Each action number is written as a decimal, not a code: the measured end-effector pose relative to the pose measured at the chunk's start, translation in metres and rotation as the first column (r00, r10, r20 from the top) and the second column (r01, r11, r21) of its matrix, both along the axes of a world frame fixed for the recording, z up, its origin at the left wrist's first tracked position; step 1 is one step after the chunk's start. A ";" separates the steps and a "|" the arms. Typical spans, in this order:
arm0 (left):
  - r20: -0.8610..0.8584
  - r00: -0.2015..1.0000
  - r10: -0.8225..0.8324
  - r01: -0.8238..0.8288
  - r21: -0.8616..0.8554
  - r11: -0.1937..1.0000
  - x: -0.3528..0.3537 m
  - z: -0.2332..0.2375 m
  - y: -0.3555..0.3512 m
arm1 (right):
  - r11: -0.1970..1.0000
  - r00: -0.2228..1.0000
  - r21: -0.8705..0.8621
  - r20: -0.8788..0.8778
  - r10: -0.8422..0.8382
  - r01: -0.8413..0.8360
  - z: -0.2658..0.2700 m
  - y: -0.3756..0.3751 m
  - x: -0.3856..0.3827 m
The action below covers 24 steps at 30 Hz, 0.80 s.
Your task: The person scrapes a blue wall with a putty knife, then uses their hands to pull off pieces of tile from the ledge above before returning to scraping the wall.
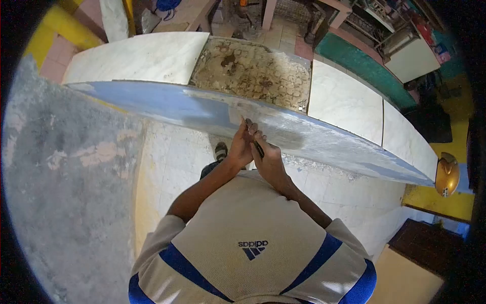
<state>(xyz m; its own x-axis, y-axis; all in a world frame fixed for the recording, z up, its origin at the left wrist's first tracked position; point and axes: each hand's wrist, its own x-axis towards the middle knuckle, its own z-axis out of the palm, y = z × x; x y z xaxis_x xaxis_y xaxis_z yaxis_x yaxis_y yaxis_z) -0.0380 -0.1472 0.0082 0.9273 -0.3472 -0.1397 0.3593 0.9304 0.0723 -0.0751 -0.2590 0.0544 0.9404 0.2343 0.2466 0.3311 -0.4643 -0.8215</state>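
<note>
Both my hands meet at the painted front face of a low counter wall. My right hand is closed around a slim dark-handled tool, whose working end is hidden by the fingers. Pressed close beside it, my left hand has its fingers closed around the front part of the same tool, near the wall. Around the fingertips the blue paint gives way to a pale, scuffed grey patch. Dust marks some fingers.
White marble-like slabs top the wall, with rough exposed mortar between them. A gold helmet-like object sits at the right end. Dusty white tiles and worn grey concrete lie below. Shelves and clutter stand behind.
</note>
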 end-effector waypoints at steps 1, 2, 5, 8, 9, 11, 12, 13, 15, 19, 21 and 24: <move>-0.006 0.999 0.044 -0.044 0.006 0.999 0.001 -0.003 0.003 | 1.000 1.000 0.014 0.018 0.004 -0.004 0.000 0.003 0.003; -0.010 0.996 0.083 -0.083 0.014 0.996 0.003 -0.006 0.008 | 1.000 0.999 0.031 0.038 0.002 -0.003 0.000 0.006 0.007; 0.059 0.993 0.102 -0.100 -0.036 0.994 0.011 -0.008 0.017 | 0.999 0.999 -0.025 -0.039 0.024 -0.025 -0.001 0.019 0.011; 0.022 0.997 0.069 -0.069 -0.021 0.997 0.002 -0.001 0.008 | 0.999 0.997 0.036 0.083 -0.002 -0.001 -0.007 0.009 0.010; 0.001 0.998 0.060 -0.060 0.001 0.998 0.003 0.003 0.005 | 0.999 0.999 0.048 0.047 -0.008 0.006 -0.005 0.007 0.009; -0.030 0.993 0.113 -0.111 0.054 0.992 0.006 0.007 0.007 | 0.997 1.000 0.076 -0.025 -0.010 0.012 0.001 0.006 0.006; -0.045 0.989 0.139 -0.135 0.084 0.987 0.009 0.008 0.010 | 0.999 1.000 0.038 -0.018 0.008 -0.007 -0.001 0.009 0.011; -0.018 0.990 0.141 -0.139 0.080 0.987 0.012 0.006 0.014 | 1.000 1.000 0.001 -0.019 0.025 -0.025 -0.005 0.013 0.017; 0.031 0.988 0.153 -0.155 0.061 0.986 0.017 0.002 0.018 | 0.999 0.996 -0.030 -0.078 0.042 -0.045 -0.005 0.013 0.014; -0.062 0.989 0.138 -0.132 0.085 0.988 0.015 0.003 0.016 | 0.999 0.993 0.021 -0.114 0.042 -0.040 0.008 0.017 0.021; -0.063 0.978 0.200 -0.193 0.107 0.975 0.020 0.002 0.021 | 0.999 0.992 0.019 -0.121 0.040 -0.038 0.007 0.021 0.021; -0.024 0.987 0.162 -0.159 0.096 0.983 0.017 0.009 0.018 | 0.998 0.976 -0.033 -0.215 0.037 -0.046 0.010 0.019 0.014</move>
<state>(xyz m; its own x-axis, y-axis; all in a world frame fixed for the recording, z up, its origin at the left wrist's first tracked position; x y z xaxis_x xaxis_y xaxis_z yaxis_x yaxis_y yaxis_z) -0.0205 -0.1291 0.0171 0.9644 -0.1788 -0.1948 0.2098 0.9658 0.1524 -0.0606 -0.2397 0.0648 0.9597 0.2795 0.0304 0.1686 -0.4856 -0.8578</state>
